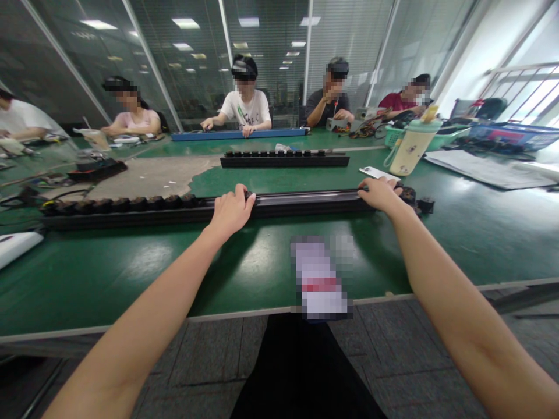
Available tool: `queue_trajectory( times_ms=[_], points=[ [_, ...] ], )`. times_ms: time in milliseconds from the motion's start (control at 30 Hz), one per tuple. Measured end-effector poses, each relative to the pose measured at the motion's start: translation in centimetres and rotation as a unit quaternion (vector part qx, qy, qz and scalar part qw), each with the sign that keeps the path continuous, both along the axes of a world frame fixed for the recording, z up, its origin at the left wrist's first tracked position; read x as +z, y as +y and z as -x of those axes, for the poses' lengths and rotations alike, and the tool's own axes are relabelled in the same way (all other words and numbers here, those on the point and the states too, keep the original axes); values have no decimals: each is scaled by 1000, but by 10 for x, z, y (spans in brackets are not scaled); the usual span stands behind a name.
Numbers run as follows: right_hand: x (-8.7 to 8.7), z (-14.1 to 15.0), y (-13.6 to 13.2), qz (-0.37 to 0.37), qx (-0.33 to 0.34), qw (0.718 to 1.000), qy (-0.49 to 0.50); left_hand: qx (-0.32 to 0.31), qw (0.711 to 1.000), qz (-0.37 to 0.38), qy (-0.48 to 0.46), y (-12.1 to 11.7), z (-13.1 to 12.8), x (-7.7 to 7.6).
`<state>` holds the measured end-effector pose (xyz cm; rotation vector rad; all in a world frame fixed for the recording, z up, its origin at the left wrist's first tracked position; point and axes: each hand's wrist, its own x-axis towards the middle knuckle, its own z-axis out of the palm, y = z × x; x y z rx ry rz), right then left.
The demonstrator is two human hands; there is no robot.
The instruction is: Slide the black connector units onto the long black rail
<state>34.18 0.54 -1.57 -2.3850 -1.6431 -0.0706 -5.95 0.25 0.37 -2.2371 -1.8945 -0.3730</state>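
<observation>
We have both hands well apart on a long black power strip, the left hand near its middle and the right hand toward its far right end, fingers curled over its top edge. A grip this wide seems suited to steadying so long a piece. A row of black plugs runs along the strip, left of our left hand, and more sit just past our right hand.

Beyond our right hand lie a white phone and a cream water bottle. Ahead of both hands, a second black strip lies parallel on the green bench mat. Between our forearms sits a blurred object; we cannot make out what it is.
</observation>
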Motion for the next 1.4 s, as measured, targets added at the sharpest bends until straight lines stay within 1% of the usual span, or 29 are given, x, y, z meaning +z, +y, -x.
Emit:
queue_trajectory(
  times_ms=[400, 667, 867, 1400],
  points=[
    [0, 1, -1, -1, 1, 1000, 5, -7, 1000, 1, -6, -2, -1, 1],
    [-3, -2, 1, -11, 8, 1000, -2, 0, 1000, 5, 0, 3, 1, -3],
    [-2, -1, 1, -7, 3, 1000, -6, -17, 1000, 19, 16, -1, -1, -1],
    [-4, -3, 4, -17, 0, 1000, -9, -28, 999, 20, 11, -3, -2, 0]
  ],
)
